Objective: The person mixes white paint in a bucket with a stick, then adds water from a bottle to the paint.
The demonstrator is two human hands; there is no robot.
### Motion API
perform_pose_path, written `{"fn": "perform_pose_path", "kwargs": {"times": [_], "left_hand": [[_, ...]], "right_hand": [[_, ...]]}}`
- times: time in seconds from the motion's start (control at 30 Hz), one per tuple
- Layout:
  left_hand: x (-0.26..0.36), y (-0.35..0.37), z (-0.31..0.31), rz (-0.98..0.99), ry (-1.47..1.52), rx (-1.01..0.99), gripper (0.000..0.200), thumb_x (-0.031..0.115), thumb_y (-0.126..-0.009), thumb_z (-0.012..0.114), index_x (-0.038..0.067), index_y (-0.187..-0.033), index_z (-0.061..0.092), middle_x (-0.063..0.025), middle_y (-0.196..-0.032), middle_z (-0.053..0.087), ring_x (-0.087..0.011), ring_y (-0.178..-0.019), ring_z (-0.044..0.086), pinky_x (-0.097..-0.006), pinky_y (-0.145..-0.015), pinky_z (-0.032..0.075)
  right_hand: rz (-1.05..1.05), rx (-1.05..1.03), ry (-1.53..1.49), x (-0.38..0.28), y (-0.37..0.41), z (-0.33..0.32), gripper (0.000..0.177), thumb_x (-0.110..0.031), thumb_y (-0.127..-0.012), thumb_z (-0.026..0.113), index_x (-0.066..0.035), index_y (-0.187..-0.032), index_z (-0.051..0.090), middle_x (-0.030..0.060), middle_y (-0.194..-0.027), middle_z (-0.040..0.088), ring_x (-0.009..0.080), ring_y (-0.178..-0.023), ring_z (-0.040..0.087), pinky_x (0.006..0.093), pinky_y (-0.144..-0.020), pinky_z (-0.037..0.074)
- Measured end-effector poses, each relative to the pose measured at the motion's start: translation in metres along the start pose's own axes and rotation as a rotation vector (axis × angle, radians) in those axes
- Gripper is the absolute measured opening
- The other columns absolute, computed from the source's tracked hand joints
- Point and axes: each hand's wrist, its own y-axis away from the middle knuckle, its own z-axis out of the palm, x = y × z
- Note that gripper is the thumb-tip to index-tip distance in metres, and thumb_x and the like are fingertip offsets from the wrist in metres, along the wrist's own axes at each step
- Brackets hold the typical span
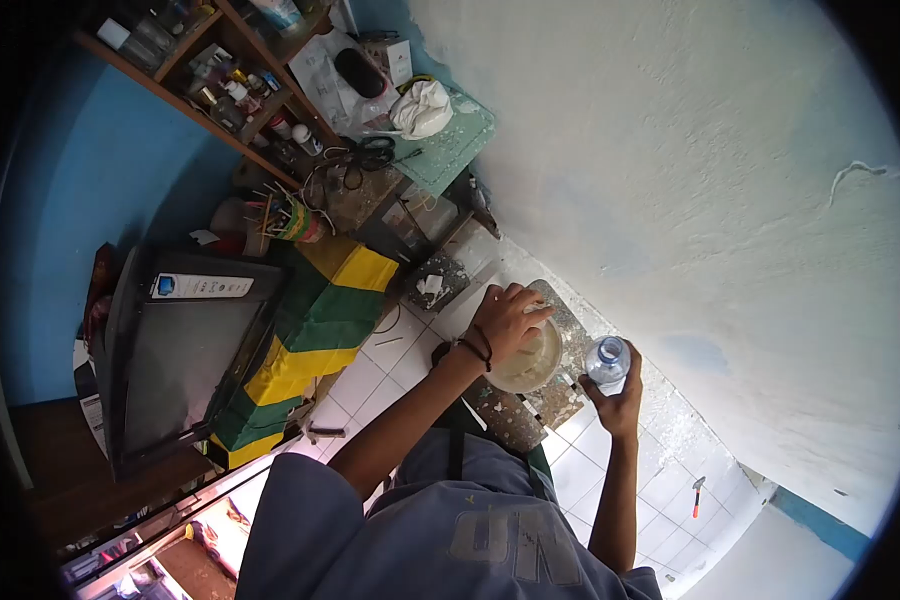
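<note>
Speckled bench [572, 338] holds the bowl [532, 374] at its left edge; my left hand [510, 322] curls over it, perhaps steadying; any pinch I cannot tell. Off the right edge, my right hand [620, 405] clasps the bottle [606, 362] upright, likely against spills.

Held mouth-up just beside a round, pale bowl [510, 387] part-filled with a cream-coloured mixture [538, 366]: a clear, uncapped plastic bottle [606, 367] with a blue-ringed neck

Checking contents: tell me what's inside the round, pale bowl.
The round, pale bowl holds a creamy off-white substance. The left hand covers part of it; whatever lies beneath is hidden.
</note>
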Motion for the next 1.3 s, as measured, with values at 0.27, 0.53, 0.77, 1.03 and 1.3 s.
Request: {"fn": "perform_pose_path", "kwargs": {"times": [0.27, 0.53, 0.77, 1.03, 1.3], "left_hand": [[0.016, 0.024, 0.002, -0.015, 0.029, 0.037, 0.019, 0.024, -0.08, 0.068, 0.019, -0.098, 0.067, 0.0046, -0.098, 0.064, -0.0129, -0.099, 0.055, -0.039, -0.085, 0.036], [0.035, 0.054, -0.038, -0.19, 0.375, 0.218, 0.013, 0.01, -0.082, 0.067, 0.007, -0.094, 0.062, -0.0072, -0.085, 0.066, -0.0268, -0.077, 0.065, -0.0372, -0.068, 0.052], [0.037, 0.062, -0.072, -0.313, 0.399, 0.321, 0.017, 0.006, -0.079, 0.071, 0.007, -0.093, 0.063, -0.0067, -0.086, 0.067, -0.0222, -0.077, 0.066, -0.0325, -0.065, 0.053], [0.038, 0.061, -0.064, -0.407, 0.458, 0.341, 0.016, 0.004, -0.078, 0.071, 0.006, -0.091, 0.063, -0.0076, -0.083, 0.066, -0.0226, -0.073, 0.065, -0.0318, -0.064, 0.052], [0.032, 0.06, -0.061, -0.439, 0.424, 0.382, 0.019, 0.006, -0.075, 0.075, 0.006, -0.091, 0.065, -0.0067, -0.082, 0.068, -0.0163, -0.066, 0.064, -0.0275, -0.061, 0.052]], "right_hand": [[0.022, 0.01, 0.012, 0.003, 0.015, 0.002, 0.074, -0.003, -0.066, 0.081, -0.002, -0.128, 0.042, 0.0129, -0.111, 0.06, 0.0221, -0.103, 0.059, 0.0338, -0.091, 0.047], [-0.142, -0.017, 0.316, -0.003, 0.014, -0.008, 0.074, -0.005, -0.062, 0.083, -0.004, -0.127, 0.048, 0.0151, -0.117, 0.059, 0.0304, -0.108, 0.057, 0.0384, -0.094, 0.045], [-0.261, -0.041, 0.457, -0.011, 0.0, -0.005, 0.076, 0.0, -0.055, 0.077, -0.01, -0.126, 0.051, 0.0125, -0.119, 0.057, 0.0322, -0.112, 0.053, 0.0455, -0.099, 0.036], [-0.283, -0.094, 0.528, -0.013, -0.011, 0.001, 0.074, -0.001, -0.056, 0.076, -0.011, -0.125, 0.052, 0.0117, -0.118, 0.056, 0.0325, -0.111, 0.052, 0.0474, -0.101, 0.033], [-0.277, -0.103, 0.729, -0.018, -0.013, 0.004, 0.068, -0.001, -0.062, 0.067, -0.016, -0.127, 0.053, 0.0092, -0.121, 0.055, 0.03, -0.117, 0.049, 0.0504, -0.108, 0.027]]}}
